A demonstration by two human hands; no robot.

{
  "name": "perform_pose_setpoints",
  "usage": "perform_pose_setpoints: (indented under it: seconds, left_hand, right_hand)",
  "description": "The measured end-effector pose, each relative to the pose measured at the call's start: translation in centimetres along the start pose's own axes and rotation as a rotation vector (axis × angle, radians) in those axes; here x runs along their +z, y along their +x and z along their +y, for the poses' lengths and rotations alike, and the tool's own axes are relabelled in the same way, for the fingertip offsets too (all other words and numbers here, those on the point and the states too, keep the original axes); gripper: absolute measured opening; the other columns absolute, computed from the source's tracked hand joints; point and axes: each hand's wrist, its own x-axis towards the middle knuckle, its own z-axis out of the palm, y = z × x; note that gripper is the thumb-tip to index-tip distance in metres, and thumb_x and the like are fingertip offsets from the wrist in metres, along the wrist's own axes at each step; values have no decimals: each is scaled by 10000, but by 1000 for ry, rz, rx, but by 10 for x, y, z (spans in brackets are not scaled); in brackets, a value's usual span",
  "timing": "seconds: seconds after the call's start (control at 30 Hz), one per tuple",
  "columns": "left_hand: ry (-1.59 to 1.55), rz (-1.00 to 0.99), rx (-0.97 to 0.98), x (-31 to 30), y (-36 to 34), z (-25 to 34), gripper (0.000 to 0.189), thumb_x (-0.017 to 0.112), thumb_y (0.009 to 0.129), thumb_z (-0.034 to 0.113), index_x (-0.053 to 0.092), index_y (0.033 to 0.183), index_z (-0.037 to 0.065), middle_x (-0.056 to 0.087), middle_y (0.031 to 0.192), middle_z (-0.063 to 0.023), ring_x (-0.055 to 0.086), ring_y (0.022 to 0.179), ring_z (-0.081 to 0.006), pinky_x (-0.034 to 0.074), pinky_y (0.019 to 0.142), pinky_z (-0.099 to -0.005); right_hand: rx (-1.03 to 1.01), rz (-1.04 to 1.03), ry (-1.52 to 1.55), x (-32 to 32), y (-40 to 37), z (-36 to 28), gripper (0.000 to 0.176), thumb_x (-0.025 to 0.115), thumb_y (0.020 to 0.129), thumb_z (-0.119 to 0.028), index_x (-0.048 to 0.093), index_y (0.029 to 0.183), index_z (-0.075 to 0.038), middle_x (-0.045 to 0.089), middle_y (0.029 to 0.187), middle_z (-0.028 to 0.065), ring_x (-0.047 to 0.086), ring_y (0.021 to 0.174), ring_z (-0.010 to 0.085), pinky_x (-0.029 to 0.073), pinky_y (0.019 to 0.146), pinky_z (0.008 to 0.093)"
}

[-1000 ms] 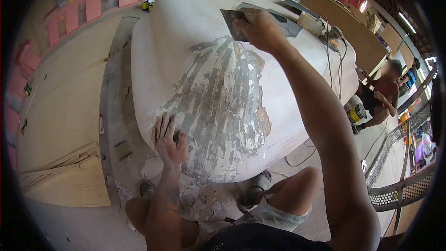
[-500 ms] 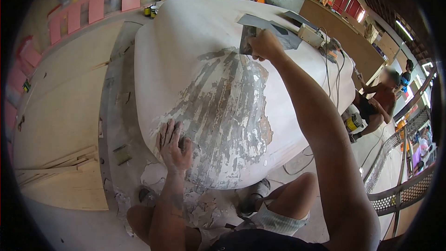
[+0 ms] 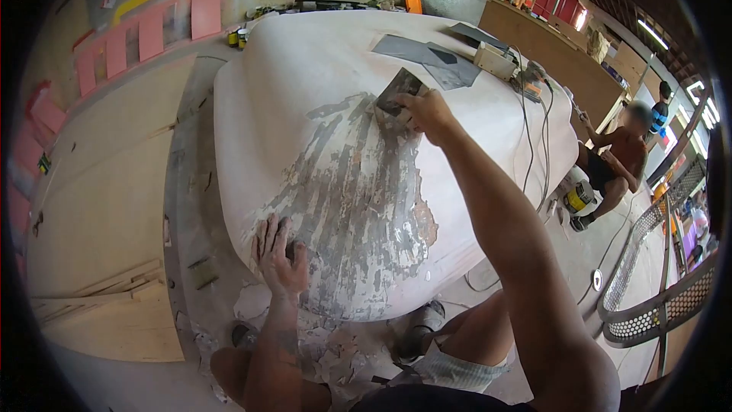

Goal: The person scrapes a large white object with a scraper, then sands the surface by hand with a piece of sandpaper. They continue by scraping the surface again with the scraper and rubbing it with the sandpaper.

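Observation:
My right hand [image 3: 428, 114] grips a dark, flat rectangular piece [image 3: 399, 91] by its near edge, at the top of the scraped patch on a large white moulded shell [image 3: 305, 61]. Grey streaks, flaking white coating and a ragged brownish edge mark this patch [image 3: 358, 183]. Lower down, my left hand [image 3: 282, 259] rests on the shell's near left side, fingers stretched and thumb apart. A dark spot shows between that thumb and the fingers. Beyond the right hand, dark grey sheets [image 3: 412, 52] lie flat on the shell.
A corded sander [image 3: 531, 80] and a beige box [image 3: 496, 61] sit on the shell's right side. At right, a person [image 3: 621, 149] sits near a yellow-labelled bucket [image 3: 579, 197]. Perforated metal framing [image 3: 640, 320] stands close by. Plywood [image 3: 99, 206] lies at left; flakes litter the floor.
My right hand has drawn the dark piece back toward me, away from the grey sheets, onto the top of the scraped patch. My left hand stays on the shell.

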Motion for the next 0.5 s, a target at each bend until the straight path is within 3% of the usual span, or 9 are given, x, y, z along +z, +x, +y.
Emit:
perform_pose_setpoints:
  seconds: [0.2, 0.4, 0.5]
  left_hand:
    - [19, -12, -6, -2, 2, 6, 532, 630, 871, 214, 648, 1392, 106, 543, 1541, -116, 422, 1473, -349, 205, 1249, -498]
    - [29, -20, -3, -1, 2, 7, 535, 622, 876, 212, 642, 1398, 97, 544, 1538, -121, 422, 1472, -349, 204, 1249, -501]
    - [18, -27, 3, 0, 0, 4, 539, 615, 878, 221, 639, 1401, 92, 543, 1537, -126, 419, 1473, -357, 202, 1248, -503]
  right_hand:
    - [-30, -58, 193, 1, -11, 21, 243, 671, 945, -143, 770, 1067, 43, 706, 748, 163, 566, 513, 193, 427, 473, 355]
    - [-39, -109, 235, 5, -25, 27, 273, 690, 936, -173, 751, 990, 88, 697, 740, 148, 603, 565, 190, 449, 502, 342]
    - [-89, -33, 205, 10, -26, 26, 283, 699, 928, -175, 737, 988, 99, 700, 764, 145, 626, 595, 195, 469, 521, 350]
